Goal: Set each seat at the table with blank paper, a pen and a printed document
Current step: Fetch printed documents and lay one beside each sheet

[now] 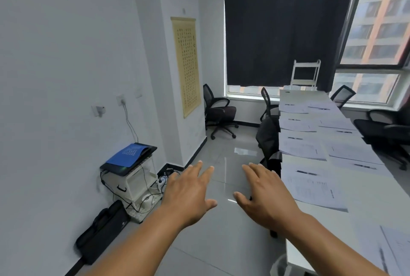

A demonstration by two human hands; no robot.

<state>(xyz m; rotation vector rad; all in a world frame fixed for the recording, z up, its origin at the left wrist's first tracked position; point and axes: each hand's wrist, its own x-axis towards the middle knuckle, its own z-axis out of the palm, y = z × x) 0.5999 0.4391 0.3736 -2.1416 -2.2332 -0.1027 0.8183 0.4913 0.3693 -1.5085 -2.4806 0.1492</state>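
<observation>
Now both grips spread, empty: left hand (188,196), right hand (268,198); table (366,200): six pens visible.

Both bare forearms reach forward from the bottom of the view, side by side and apart. The left hand (188,196) is held palm down, fingers straight and slightly spread, thumb out toward the right. The right hand (266,196) mirrors it, palm down, fingers extended, thumb pointing left. Neither grip holds anything; the two thumbs stay apart.
</observation>
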